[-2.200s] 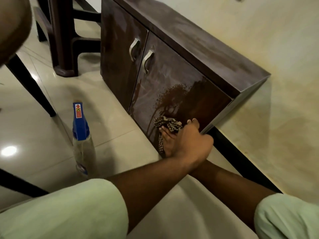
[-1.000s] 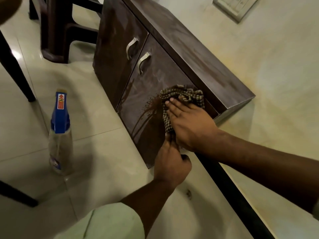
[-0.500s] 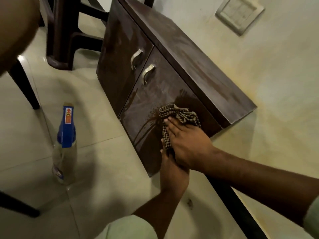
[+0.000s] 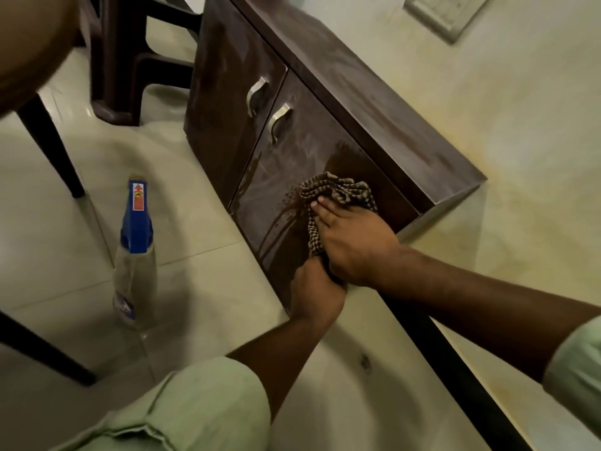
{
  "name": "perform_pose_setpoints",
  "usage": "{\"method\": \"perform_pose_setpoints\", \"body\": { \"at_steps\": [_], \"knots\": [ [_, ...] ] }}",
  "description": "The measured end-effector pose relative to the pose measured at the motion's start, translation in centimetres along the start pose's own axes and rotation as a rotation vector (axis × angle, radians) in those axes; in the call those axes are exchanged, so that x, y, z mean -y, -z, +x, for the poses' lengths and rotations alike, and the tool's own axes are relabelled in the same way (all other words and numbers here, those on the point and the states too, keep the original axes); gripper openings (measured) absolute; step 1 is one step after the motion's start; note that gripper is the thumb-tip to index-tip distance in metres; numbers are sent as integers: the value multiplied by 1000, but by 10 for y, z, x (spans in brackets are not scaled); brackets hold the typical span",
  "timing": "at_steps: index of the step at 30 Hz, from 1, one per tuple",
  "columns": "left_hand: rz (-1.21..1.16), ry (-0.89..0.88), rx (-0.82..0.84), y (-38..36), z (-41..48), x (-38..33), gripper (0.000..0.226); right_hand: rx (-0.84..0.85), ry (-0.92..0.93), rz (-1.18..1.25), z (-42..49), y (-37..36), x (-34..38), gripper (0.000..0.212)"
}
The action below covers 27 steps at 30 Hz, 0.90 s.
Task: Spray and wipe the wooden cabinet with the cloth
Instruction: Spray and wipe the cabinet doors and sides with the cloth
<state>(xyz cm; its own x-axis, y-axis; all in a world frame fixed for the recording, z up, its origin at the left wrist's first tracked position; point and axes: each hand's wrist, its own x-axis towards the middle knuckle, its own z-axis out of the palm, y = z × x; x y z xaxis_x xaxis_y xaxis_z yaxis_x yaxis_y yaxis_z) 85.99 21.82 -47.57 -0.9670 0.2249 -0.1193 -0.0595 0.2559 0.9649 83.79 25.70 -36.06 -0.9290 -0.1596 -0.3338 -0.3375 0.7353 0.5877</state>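
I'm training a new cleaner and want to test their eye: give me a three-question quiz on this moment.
1. True or false: the spray bottle stands on the floor, in neither hand.
2. On the cabinet, the cloth is pressed against: A the nearer door; B the farther door; C the top.
3. Fill in: the right hand presses the cloth flat; the left hand ____ its lower end.
Key: 1 true; 2 A; 3 grips.

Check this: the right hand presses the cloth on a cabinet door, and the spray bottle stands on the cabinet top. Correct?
No. The bottle stands on the floor in front of the cabinet, not on its top; the head view shows it. The right hand does press the cloth on a door.
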Motion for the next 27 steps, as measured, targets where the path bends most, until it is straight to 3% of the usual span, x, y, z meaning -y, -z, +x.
{"method": "perform_pose_setpoints", "body": {
  "at_steps": [6,10,14,16,20,23,27],
  "knots": [
    [-62,-45,53,3,13,4,71,-169,-170,-25,8,30,-27,66],
    [-38,-38,19,-2,15,5,67,-146,-147,37,10,13,-18,71],
    [-31,22,-24,1,16,6,34,-60,-30,28,21,-10,0,59],
    [-59,50,-16,3,16,8,30,-47,-20,29,24,-13,4,57],
    [-46,29,-25,4,13,4,34,-98,-82,37,22,3,-5,64],
    [-83,43,9,5,11,5,56,-188,-177,39,21,18,-17,69],
    [-39,58,7,4,11,6,59,-162,-136,14,21,14,-20,76]
  ]
}}
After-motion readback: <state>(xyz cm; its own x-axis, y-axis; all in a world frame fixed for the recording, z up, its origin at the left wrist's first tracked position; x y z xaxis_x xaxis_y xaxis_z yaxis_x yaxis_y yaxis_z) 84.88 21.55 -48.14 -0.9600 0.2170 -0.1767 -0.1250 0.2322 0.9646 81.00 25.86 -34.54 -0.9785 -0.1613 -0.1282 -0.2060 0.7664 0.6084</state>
